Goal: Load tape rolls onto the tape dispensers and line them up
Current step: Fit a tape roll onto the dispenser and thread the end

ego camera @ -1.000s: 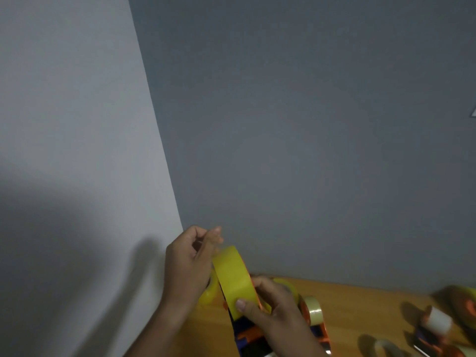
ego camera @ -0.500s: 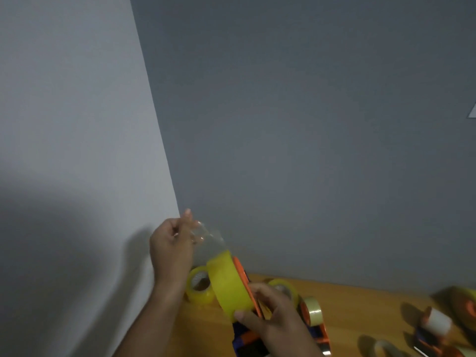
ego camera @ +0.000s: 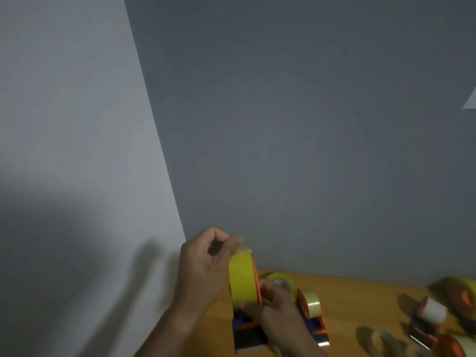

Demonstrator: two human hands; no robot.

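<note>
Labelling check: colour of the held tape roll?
Yellow tape roll, orange hub edge; head view.

- Tape roll [ego camera: 243, 280]: yellow, plain.
- Tape dispenser [ego camera: 244, 328]: blue body with orange parts, orange wheel beside the roll.
- Second roll [ego camera: 312, 305]: pale cream, on an orange-and-blue dispenser [ego camera: 315, 327].
- Table [ego camera: 360, 300]: warm orange-brown wood.
- Back wall [ego camera: 309, 124]: dark grey-blue.
- Side wall [ego camera: 64, 124]: light grey.
</note>
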